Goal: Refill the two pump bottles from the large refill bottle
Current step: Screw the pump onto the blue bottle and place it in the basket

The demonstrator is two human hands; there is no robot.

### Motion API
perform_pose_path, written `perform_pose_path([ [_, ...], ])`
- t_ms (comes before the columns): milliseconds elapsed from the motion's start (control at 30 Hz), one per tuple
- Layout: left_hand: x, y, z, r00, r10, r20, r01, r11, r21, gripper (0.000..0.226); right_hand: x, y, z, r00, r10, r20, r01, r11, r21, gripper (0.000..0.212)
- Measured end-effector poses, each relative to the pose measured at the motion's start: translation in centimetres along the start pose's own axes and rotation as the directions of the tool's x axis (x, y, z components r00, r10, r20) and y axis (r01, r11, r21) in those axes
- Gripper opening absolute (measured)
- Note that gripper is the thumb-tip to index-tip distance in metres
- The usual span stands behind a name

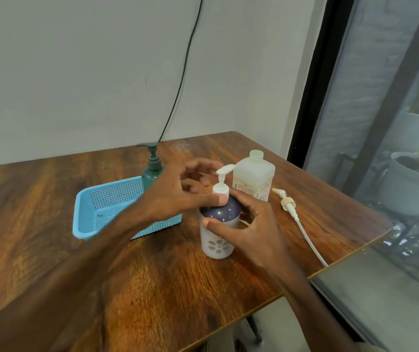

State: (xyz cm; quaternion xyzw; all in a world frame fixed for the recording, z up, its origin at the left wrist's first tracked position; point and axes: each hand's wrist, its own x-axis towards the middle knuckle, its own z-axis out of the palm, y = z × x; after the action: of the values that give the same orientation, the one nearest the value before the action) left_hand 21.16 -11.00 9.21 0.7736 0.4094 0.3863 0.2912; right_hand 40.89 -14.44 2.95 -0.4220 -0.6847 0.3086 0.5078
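A wooden tabletop is filling a room corner, meeting a pale wall with a black cable and a dark-framed window. The right hand is clasping the white-and-purple pump bottle standing mid-table; the left hand is pinching its pump collar. Behind are standing the refill bottle and a green pump bottle beside a blue basket. A detached pump is lying near the right edge.

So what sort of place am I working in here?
Probably a home or small office corner beside a patio: a wooden table against a plain wall, a glass sliding door on the right, and potted plants outside it.
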Motion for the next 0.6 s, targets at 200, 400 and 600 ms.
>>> perform_pose_path([
  [200, -0.3, 0.4, -0.7, 0.996, -0.003, 0.085, 0.006, 1.000, -0.029, 0.051, 0.0, 0.4, 0.1, 1.000, 0.002, -0.016, -0.002, 1.000, -0.013, 0.067],
  [400, -0.8, 1.5, 3.7, 1.000, 0.017, 0.002, -0.017, 0.992, -0.121, 0.061, 0.0, 0.3, 0.1, 1.000, 0.014, -0.022, -0.014, 1.000, -0.024, 0.055],
  [600, -0.4, 0.6, 2.9, 0.976, -0.026, -0.215, 0.021, 0.999, -0.029, 0.054, 0.0, 0.1, 0.0, 1.000, 0.008, -0.019, -0.008, 1.000, 0.009, 0.049],
])
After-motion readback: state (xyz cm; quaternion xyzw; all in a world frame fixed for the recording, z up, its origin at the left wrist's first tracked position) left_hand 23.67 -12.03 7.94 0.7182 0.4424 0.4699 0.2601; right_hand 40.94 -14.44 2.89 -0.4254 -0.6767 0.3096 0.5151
